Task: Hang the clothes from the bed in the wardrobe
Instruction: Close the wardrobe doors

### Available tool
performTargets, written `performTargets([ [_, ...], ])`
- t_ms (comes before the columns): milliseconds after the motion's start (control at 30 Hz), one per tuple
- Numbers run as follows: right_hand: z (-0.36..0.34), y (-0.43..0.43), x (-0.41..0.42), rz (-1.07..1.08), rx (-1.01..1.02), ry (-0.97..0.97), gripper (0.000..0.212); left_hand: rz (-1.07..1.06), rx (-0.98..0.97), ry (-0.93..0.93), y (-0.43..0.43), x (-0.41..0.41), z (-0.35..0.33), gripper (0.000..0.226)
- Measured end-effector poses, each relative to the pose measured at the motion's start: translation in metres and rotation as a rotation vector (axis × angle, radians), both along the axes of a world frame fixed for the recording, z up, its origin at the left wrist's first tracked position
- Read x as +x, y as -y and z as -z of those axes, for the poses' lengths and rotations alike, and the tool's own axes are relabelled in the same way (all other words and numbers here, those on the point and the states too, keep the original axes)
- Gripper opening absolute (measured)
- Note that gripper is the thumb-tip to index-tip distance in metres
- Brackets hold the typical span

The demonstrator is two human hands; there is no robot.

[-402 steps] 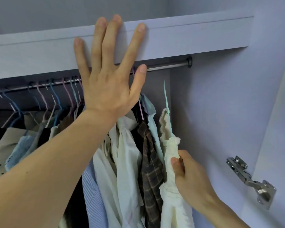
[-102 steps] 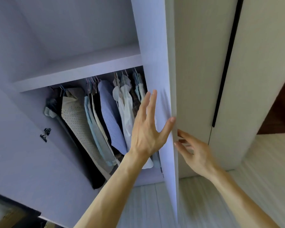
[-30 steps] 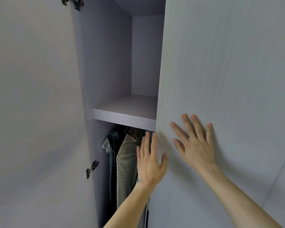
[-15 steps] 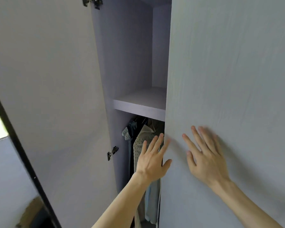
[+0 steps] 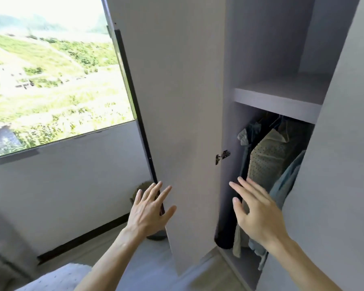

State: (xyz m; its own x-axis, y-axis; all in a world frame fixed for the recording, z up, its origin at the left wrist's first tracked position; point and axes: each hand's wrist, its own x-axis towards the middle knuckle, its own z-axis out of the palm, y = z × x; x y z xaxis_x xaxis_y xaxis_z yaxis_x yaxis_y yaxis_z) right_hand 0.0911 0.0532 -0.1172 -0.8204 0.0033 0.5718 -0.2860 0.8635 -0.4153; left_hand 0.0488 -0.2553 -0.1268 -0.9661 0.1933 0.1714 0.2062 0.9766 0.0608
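Observation:
The wardrobe stands before me with its left door (image 5: 177,101) swung out and its right door (image 5: 334,164) covering most of the opening. In the gap hang several clothes (image 5: 267,162), among them a beige dotted garment and a light blue one, under a shelf (image 5: 277,99). My left hand (image 5: 149,211) is spread, its fingers at the outer edge of the left door. My right hand (image 5: 254,211) is spread in front of the gap, holding nothing.
A large window (image 5: 51,70) fills the upper left, with a grey wall below it. A door hinge (image 5: 223,156) sits on the wardrobe's inner side wall. A dotted white fabric (image 5: 57,278) shows at the bottom left. A dark cylinder (image 5: 224,238) stands inside the wardrobe bottom.
The view has swung left, bringing in the window. My left hand moved from the right door's edge to the left door's edge. My right hand came off the right door.

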Motion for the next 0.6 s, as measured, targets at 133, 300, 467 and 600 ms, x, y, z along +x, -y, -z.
performTargets([
  [133, -0.011, 0.062, -0.031, -0.135, 0.016, 0.068, 0.046, -0.119, 0.163, -0.028, 0.056, 0.000, -0.018, 0.075],
  [300, -0.040, 0.136, -0.079, -0.221, 0.018, 0.016, 0.049, -0.120, 0.624, -0.074, 0.092, -0.043, -0.055, 0.059],
  [467, -0.080, 0.206, -0.132, -0.241, -0.028, -0.064, 0.063, 0.013, 1.032, -0.045, 0.106, -0.104, -0.109, 0.056],
  [600, -0.100, 0.249, -0.166, -0.236, -0.063, -0.140, 0.088, 0.153, 1.194, 0.035, 0.113, -0.138, -0.150, 0.051],
])
